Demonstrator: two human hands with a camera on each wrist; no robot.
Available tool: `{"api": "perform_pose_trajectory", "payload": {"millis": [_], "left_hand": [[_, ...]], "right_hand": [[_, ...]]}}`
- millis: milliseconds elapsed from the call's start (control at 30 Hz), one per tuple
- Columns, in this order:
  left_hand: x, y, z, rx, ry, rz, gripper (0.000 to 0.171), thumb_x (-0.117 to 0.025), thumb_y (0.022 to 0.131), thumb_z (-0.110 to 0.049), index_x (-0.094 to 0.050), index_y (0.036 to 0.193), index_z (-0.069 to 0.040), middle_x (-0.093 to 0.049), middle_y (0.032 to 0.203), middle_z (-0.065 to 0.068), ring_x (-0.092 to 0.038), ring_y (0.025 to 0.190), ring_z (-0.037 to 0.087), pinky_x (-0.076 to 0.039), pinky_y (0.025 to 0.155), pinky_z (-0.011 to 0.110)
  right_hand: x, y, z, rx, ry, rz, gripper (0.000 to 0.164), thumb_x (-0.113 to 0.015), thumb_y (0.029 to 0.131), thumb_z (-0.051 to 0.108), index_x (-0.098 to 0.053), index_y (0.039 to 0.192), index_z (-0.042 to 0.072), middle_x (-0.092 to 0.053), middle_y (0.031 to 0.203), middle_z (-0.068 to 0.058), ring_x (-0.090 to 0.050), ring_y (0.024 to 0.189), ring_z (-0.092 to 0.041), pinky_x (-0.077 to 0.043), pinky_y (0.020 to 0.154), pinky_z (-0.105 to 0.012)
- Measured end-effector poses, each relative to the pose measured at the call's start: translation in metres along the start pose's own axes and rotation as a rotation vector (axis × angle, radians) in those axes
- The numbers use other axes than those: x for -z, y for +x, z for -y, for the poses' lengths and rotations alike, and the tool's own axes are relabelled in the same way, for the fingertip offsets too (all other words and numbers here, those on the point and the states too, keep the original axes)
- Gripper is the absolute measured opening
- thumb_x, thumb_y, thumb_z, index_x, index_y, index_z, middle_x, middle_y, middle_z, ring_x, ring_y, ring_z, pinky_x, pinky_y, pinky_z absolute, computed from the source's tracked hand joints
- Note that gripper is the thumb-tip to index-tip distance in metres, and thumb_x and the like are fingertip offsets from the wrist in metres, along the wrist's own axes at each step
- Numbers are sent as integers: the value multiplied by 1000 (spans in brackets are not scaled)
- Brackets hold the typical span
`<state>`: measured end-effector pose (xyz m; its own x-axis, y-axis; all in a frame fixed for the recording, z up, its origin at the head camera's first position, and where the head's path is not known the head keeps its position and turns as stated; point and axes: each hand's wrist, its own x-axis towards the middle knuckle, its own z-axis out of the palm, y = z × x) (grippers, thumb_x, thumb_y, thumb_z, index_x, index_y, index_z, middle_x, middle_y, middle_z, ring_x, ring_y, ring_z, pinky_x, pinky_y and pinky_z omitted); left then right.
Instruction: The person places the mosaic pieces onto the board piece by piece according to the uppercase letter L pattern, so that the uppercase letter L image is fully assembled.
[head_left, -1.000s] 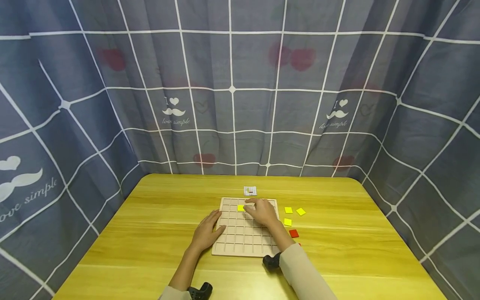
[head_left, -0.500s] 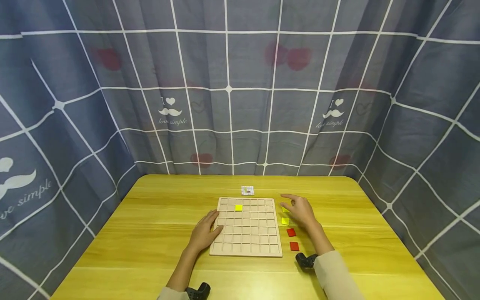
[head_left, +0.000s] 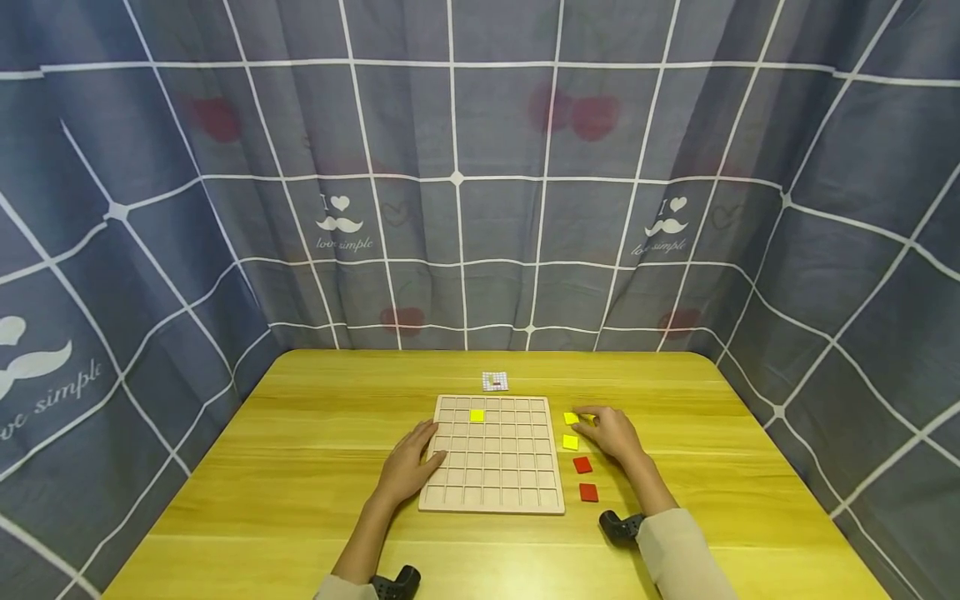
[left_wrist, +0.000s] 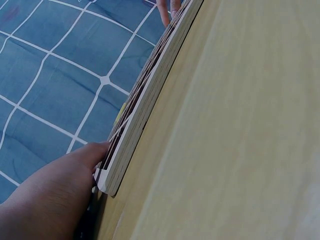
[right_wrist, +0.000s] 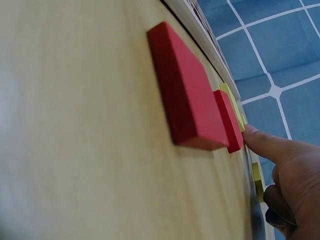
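Note:
My left hand [head_left: 408,467] rests on the left edge of the wooden grid board [head_left: 487,483]; in the left wrist view, the thumb lies at the board's corner. One yellow tile [head_left: 477,416] sits in a far cell of the grid. Right of the board, my right hand [head_left: 613,433] pinches the farthest visible yellow tile [head_left: 571,418] at its right end, thumb and forefinger on opposite edges. Another yellow tile [head_left: 570,442] lies just nearer. The right wrist view shows a yellow tile [right_wrist: 258,181] beside the curled fingers, which the hand hides in the head view.
Two red tiles, the farther red tile [head_left: 582,465] and the nearer red tile [head_left: 588,492], lie right of the board. A small patterned card [head_left: 494,382] is behind it. A grid-patterned curtain [head_left: 495,217] surrounds the back and sides of the yellow wooden table [head_left: 315,433].
The right hand has left the grid and moved right, then lowered to the yellow tile beside the board. The left hand keeps its place. The head view has shifted slightly.

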<state>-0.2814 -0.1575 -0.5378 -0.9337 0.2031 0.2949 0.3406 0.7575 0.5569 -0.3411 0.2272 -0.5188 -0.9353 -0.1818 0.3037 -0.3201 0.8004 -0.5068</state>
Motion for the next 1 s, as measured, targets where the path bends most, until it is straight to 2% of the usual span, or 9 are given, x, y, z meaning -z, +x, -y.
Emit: {"api": "perform_pose_trajectory", "payload": {"millis": [67,267,400,533,600,767,833,867,1000], "left_hand": [[0,0,0,-2,-3,-1,58,-58,90,-37,-44,137,-6,-38,143,13,-32,131,34,-26,105,52],[-1,0,1,-36,14,-25,57,-58,90,-36,-46,135,-4,-40,141,15,-35,128,37,-30,102,55],[-1,0,0,-34,15,-29,57,-59,89,-35,-46,135,-4,-40,141,15,-35,128,37,-30,101,55],[1,1,-1,-19,13,-17,57,-58,90,-35,-45,136,-5,-39,142,14,-34,129,37,-30,102,54],[1,0,-1,-14,11,-12,56,-58,90,-36,-45,136,-5,-39,142,14,-34,129,36,-29,102,54],[2,0,-2,-11,3,-4,57,-57,90,-36,-45,136,-5,-39,142,14,-33,130,36,-28,103,54],[2,0,-2,-13,-1,-4,57,-57,90,-36,-45,136,-5,-39,142,14,-32,130,35,-28,103,54],[1,0,-2,-14,-3,-4,57,-57,90,-36,-45,137,-5,-38,142,14,-32,131,35,-28,103,54],[1,1,-2,-17,-3,-15,57,-58,90,-35,-45,136,-4,-39,142,14,-33,130,36,-29,103,55]], "right_hand": [[-1,0,-1,-4,-7,-14,32,-73,80,31,-71,107,13,-68,88,-9,-58,67,-19,-48,60,-37],[0,3,9,-4,10,-47,31,-73,80,31,-71,105,13,-51,57,0,-36,50,-12,-31,46,-27],[-2,9,28,37,40,-97,31,-73,79,32,-70,105,14,-48,55,2,-34,50,-10,-29,45,-25],[-8,17,55,79,82,-122,31,-72,80,31,-70,106,14,-38,50,4,-28,47,-8,-23,42,-23],[-13,21,70,99,102,-119,31,-72,81,30,-70,107,13,-35,48,2,-24,45,-8,-21,41,-22],[-31,27,99,137,130,-108,31,-71,81,30,-70,107,13,-42,49,-2,-26,45,-6,-23,41,-20],[-38,28,107,151,135,-98,31,-71,81,31,-70,107,14,-43,50,1,-27,45,-5,-24,41,-20],[-42,29,111,155,138,-84,31,-71,81,31,-69,107,15,-37,48,2,-23,43,-6,-21,40,-20],[-59,30,122,164,118,-39,30,-70,81,33,-70,106,16,-33,49,9,-22,44,-5,-19,39,-19]]}}
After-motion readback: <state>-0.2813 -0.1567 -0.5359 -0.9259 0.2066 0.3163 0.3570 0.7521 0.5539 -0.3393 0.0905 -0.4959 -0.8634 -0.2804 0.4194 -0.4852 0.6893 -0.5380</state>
